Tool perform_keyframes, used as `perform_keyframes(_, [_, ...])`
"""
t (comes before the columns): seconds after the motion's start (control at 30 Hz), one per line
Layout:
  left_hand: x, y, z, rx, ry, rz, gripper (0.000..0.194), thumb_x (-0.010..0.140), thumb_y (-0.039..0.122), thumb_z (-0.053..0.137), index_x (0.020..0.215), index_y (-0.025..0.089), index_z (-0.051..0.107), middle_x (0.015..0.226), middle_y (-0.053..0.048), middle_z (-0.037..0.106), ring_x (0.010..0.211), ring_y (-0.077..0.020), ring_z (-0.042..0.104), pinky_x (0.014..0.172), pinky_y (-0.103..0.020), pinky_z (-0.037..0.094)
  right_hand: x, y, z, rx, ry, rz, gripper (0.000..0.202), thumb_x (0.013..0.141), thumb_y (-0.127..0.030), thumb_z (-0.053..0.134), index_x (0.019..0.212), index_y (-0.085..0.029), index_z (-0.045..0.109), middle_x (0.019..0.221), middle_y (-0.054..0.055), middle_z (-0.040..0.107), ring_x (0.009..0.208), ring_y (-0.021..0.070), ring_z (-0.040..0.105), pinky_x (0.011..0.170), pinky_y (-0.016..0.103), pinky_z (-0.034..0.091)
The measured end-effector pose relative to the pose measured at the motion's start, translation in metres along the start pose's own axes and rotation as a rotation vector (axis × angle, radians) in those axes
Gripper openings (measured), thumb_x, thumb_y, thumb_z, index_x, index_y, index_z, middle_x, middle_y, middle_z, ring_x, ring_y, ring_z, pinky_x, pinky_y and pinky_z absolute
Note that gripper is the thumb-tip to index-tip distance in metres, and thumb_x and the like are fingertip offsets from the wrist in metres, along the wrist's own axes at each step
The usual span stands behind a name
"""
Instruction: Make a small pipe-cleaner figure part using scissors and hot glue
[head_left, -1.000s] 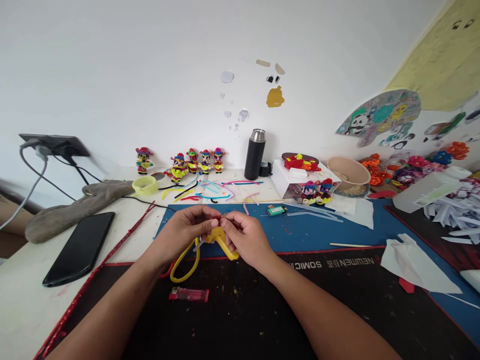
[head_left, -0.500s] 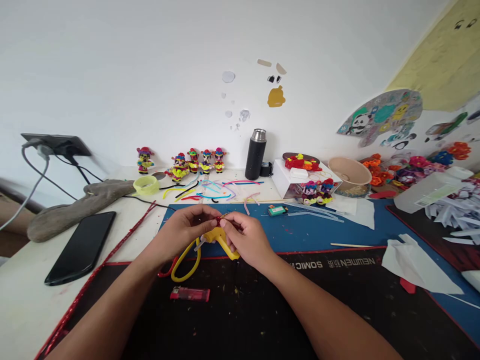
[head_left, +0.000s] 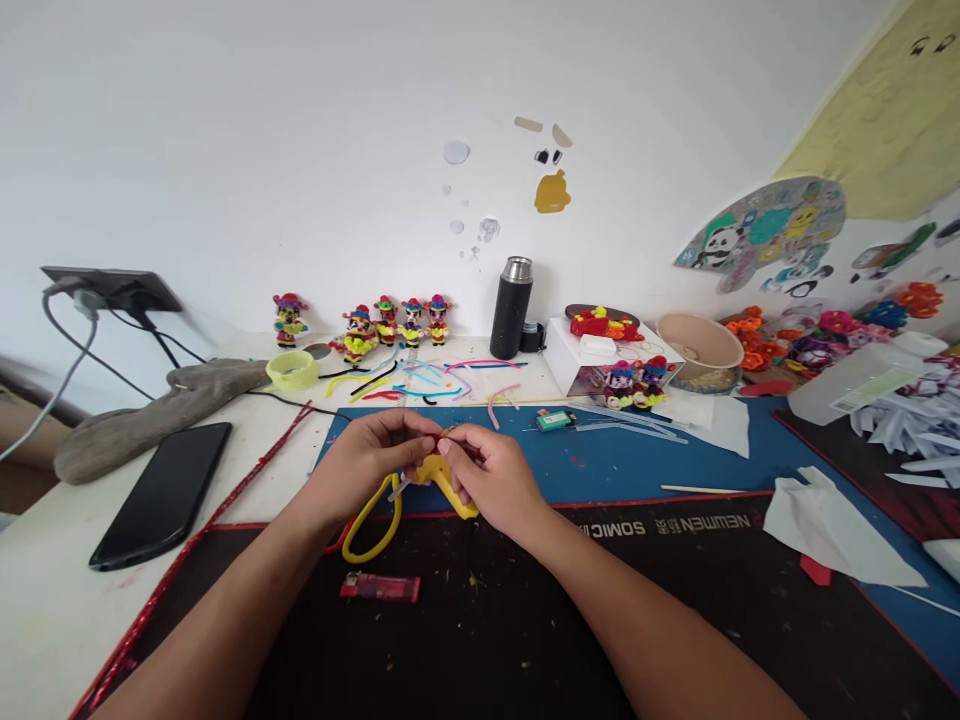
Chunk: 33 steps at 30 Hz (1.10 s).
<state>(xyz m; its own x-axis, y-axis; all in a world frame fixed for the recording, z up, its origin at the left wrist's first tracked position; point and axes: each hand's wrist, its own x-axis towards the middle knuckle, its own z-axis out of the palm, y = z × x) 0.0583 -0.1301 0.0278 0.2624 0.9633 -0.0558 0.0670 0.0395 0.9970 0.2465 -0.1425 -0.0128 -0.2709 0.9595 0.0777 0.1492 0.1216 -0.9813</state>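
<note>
Fingertips of both hands meet above the blue mat (head_left: 600, 465), near its front edge and left of its middle, and there we find the small red piece (head_left: 438, 438). Our left hand (head_left: 375, 455) has thumb and forefinger clamped on it; our right hand (head_left: 491, 470) also has thumb and forefinger together, closed on its other side as it seems to us, because the fingers hide most of it.

Just below our fingers the yellow glue gun (head_left: 442, 480) lies at the far edge of the black mat (head_left: 525, 620), with a yellow loop (head_left: 367, 560) beside it. Nearer to us, the red lighter (head_left: 380, 588) lies on the same mat.

How far is the work? Along the back edge of the bench (head_left: 45, 620), the small crafted dolls (head_left: 360, 335) look complete to us. The piece in our fingers, we judge, is only partly made, and we see it joined to nothing larger. Short coloured stems (head_left: 383, 396) lie loose behind the blue mat, apparently not yet used.
</note>
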Motion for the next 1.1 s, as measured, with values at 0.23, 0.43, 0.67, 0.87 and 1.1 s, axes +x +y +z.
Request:
perform_keyframes(0.23, [0.000, -0.003, 0.003, -0.037, 0.065, -0.001, 0.033, 0.073, 0.045, 0.089, 0.090, 0.018, 0.079, 0.081, -0.003, 0.074, 0.064, -0.0157, 0.060, 0.060, -0.028, 0.051, 0.000, 0.002, 0.000, 0.017, -0.003, -0.007, 0.026, 0.102, -0.043, 0.057, 0.101, -0.021, 0.070, 0.060, -0.005, 0.058, 0.048, 0.0110, 0.054, 0.049, 0.022, 0.043])
perform_keyframes(0.43, [-0.002, -0.003, 0.009, -0.024, 0.093, 0.009, 0.034, 0.074, 0.047, 0.088, 0.089, 0.018, 0.079, 0.081, -0.005, 0.075, 0.067, -0.0177, 0.062, 0.062, -0.029, 0.052, 0.001, 0.005, 0.002, 0.027, 0.014, 0.007, 0.026, 0.102, -0.043, 0.056, 0.101, -0.020, 0.069, 0.059, -0.005, 0.059, 0.047, 0.0111, 0.055, 0.048, 0.022, 0.043])
perform_keyframes(0.67, [0.000, -0.006, 0.003, -0.050, 0.024, 0.006, 0.034, 0.076, 0.046, 0.088, 0.097, 0.020, 0.080, 0.089, -0.004, 0.076, 0.074, -0.0181, 0.064, 0.065, -0.028, 0.052, 0.001, -0.001, 0.001, 0.000, 0.020, -0.004, 0.022, 0.101, -0.038, 0.057, 0.095, -0.021, 0.069, 0.058, -0.005, 0.057, 0.047, 0.0108, 0.054, 0.049, 0.022, 0.043])
perform_keyframes(0.87, [0.001, -0.005, -0.006, -0.029, 0.038, 0.050, 0.035, 0.079, 0.047, 0.087, 0.102, 0.021, 0.079, 0.090, -0.003, 0.074, 0.077, -0.0181, 0.063, 0.067, -0.028, 0.052, 0.000, -0.004, 0.000, -0.013, 0.035, -0.002, 0.022, 0.100, -0.038, 0.058, 0.090, -0.021, 0.068, 0.058, -0.004, 0.058, 0.047, 0.0115, 0.054, 0.050, 0.023, 0.043])
perform_keyframes(1.1, [0.001, -0.004, -0.011, 0.070, 0.013, 0.100, 0.032, 0.082, 0.046, 0.086, 0.100, 0.021, 0.079, 0.099, -0.005, 0.075, 0.091, -0.0215, 0.067, 0.081, -0.031, 0.053, 0.001, -0.002, 0.001, -0.009, 0.035, -0.020, 0.021, 0.100, -0.038, 0.058, 0.091, -0.021, 0.068, 0.060, -0.004, 0.060, 0.049, 0.0119, 0.056, 0.051, 0.023, 0.043])
